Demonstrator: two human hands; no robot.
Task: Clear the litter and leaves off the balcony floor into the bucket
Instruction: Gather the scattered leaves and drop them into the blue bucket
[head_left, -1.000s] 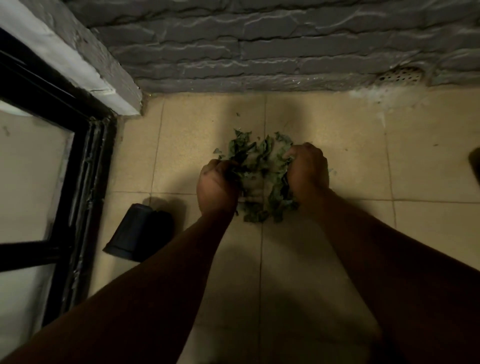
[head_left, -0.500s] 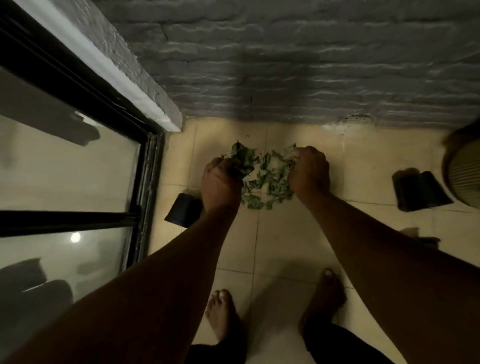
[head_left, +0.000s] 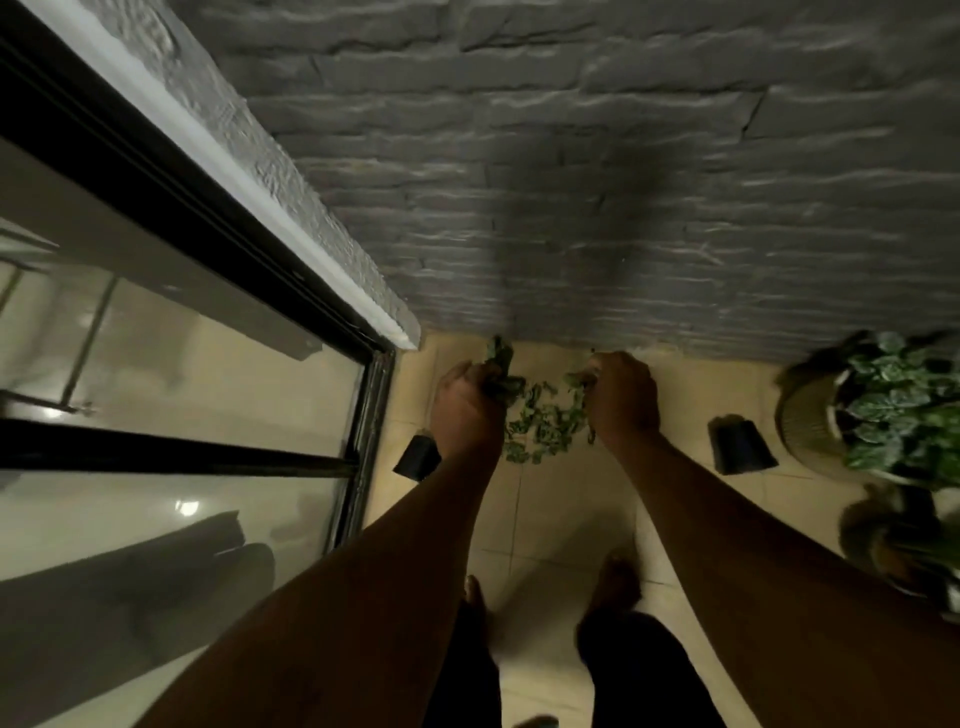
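Grey stone wall up top, glass sliding door along the left, beige tiled floor below. Potted plant off right, small black pots lying on the tiles. Left hand and right hand each curled round green leaves, loose bits between them.

From here my left hand and right hand curl over the leaves, hiding my fingertips. The plant runs off the right edge, blurred, and my wrist half-covers a dark pot.
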